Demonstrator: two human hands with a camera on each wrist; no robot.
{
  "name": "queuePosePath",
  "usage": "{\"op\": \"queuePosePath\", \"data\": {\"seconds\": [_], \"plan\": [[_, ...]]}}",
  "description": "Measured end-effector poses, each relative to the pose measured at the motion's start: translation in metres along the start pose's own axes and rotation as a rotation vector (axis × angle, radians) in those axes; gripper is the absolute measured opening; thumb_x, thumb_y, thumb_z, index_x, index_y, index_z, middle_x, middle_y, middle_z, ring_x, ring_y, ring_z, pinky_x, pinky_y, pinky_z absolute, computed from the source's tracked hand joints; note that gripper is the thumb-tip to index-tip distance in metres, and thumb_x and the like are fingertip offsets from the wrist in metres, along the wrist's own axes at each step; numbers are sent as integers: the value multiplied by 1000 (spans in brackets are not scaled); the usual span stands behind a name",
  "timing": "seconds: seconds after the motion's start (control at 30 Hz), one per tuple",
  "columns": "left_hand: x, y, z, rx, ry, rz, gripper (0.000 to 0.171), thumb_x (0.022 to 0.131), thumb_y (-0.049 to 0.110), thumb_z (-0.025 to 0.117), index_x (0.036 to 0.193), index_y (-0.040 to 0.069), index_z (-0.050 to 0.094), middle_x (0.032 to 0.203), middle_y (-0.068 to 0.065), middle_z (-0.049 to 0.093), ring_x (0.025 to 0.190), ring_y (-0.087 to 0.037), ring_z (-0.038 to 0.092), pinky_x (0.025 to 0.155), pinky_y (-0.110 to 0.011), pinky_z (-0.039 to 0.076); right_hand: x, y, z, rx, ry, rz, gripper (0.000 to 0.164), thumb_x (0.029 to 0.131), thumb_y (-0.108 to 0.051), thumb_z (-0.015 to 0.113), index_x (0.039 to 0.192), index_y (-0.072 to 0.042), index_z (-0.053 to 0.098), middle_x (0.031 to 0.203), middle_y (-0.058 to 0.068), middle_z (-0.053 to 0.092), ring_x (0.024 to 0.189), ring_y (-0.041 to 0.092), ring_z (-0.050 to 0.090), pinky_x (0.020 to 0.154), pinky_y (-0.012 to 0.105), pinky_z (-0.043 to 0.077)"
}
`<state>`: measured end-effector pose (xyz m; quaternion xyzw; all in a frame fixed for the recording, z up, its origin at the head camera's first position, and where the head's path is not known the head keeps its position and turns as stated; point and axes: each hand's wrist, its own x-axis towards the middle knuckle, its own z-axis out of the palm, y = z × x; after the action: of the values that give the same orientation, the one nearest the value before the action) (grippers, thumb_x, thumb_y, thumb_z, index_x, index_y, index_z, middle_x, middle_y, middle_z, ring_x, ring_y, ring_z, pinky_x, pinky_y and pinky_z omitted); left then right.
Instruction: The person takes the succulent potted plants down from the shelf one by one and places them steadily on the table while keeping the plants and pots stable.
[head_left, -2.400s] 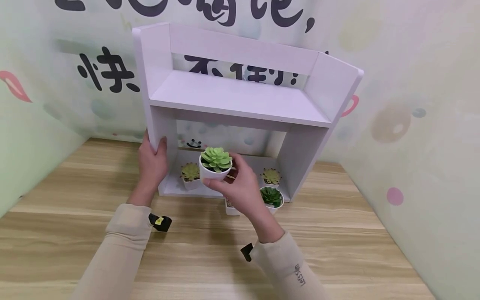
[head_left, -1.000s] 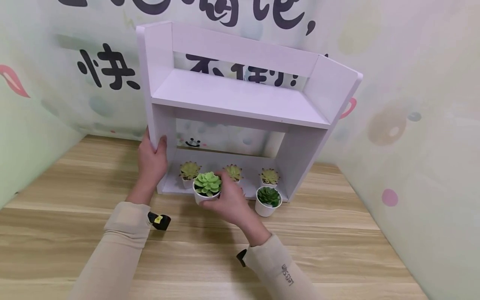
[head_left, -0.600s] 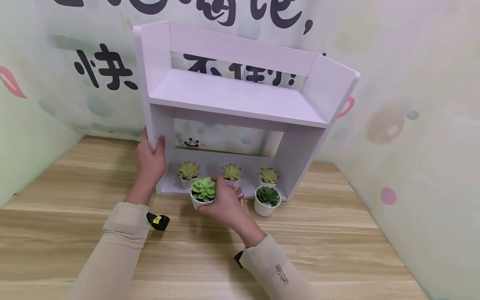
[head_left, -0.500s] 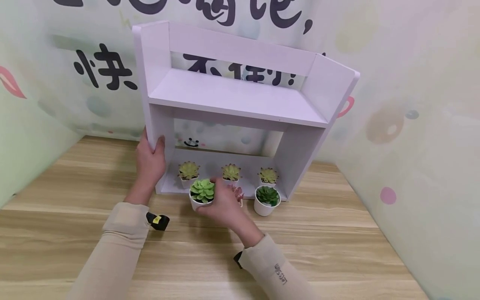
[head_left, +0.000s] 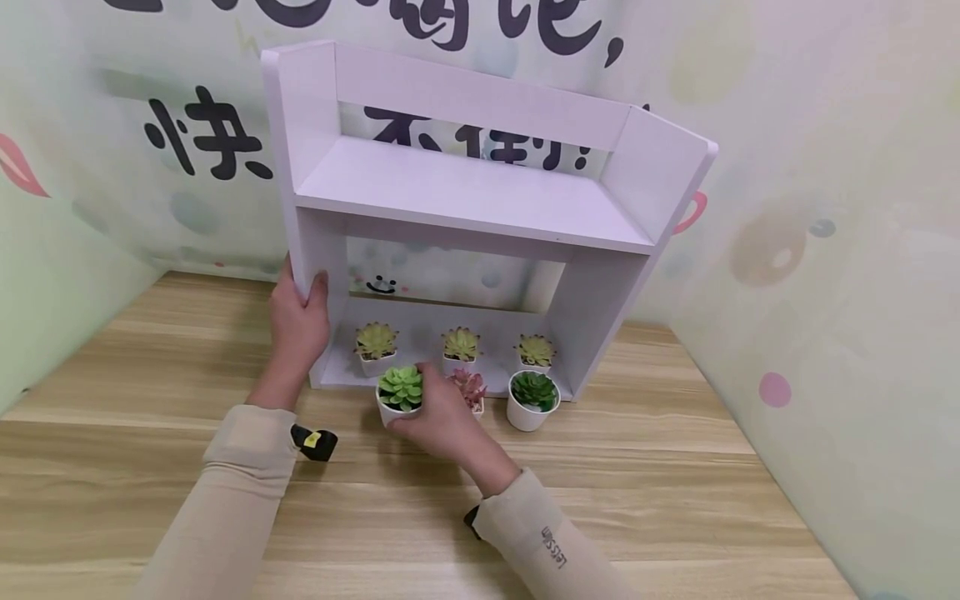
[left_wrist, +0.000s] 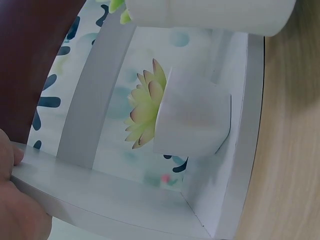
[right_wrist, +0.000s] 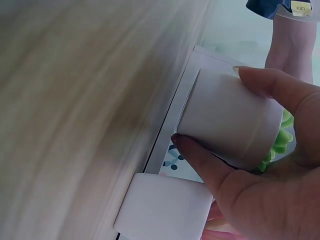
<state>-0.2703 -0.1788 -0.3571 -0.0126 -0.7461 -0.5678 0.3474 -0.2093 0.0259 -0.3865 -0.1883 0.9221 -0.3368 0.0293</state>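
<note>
Before the shelf (head_left: 465,183) left fingers (head_left: 318,290) grip, right fingers (right_wrist: 202,160) pinch a pot (right_wrist: 230,117) — green succulent (head_left: 401,386) inside.

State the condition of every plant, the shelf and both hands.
White shelf: standing upright
Three pale succulents: upright, inside shelf
Bright green succulent: upright, held
Red succulent: upright, partly hidden
Dark green succulent: upright, unheld
Left hand: gripping shelf side
Right hand: holding bright green succulent

The left hand (left_wrist: 22,207) is gripping the side of a white shelf (left_wrist: 115,192). Out from the hand, a red-tipped succulent (left_wrist: 145,110) is sitting in a white pot (left_wrist: 195,115) on the base. Farther from the hand, a second white pot (left_wrist: 210,12) is partly showing. Past the base, a wooden tabletop (left_wrist: 287,150) is stretching away.
</note>
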Motion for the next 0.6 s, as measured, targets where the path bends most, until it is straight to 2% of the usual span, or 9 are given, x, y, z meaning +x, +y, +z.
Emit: {"op": "queuePosePath", "data": {"seconds": [0.37, 0.6], "plan": [[-1, 1, 1, 3, 3, -16, 45, 99, 19, 45, 139, 0, 41, 132, -25, 53, 117, -37, 51, 100, -58, 40, 2, 4, 3, -20, -46, 35, 79, 75, -24, 80, 138, -2, 37, 123, 12, 59, 113, 23, 57, 98, 37, 46], [-1, 1, 1, 12, 11, -23, 45, 99, 20, 46, 140, 1, 40, 132, -24, 53, 117, -36, 52, 100, -57, 40, 1, 4, 2, -74, -68, 40, 81, 75, -27, 81, 137, -1, 37, 122, 13, 60, 110, 23, 59, 96, 37, 47]]}}
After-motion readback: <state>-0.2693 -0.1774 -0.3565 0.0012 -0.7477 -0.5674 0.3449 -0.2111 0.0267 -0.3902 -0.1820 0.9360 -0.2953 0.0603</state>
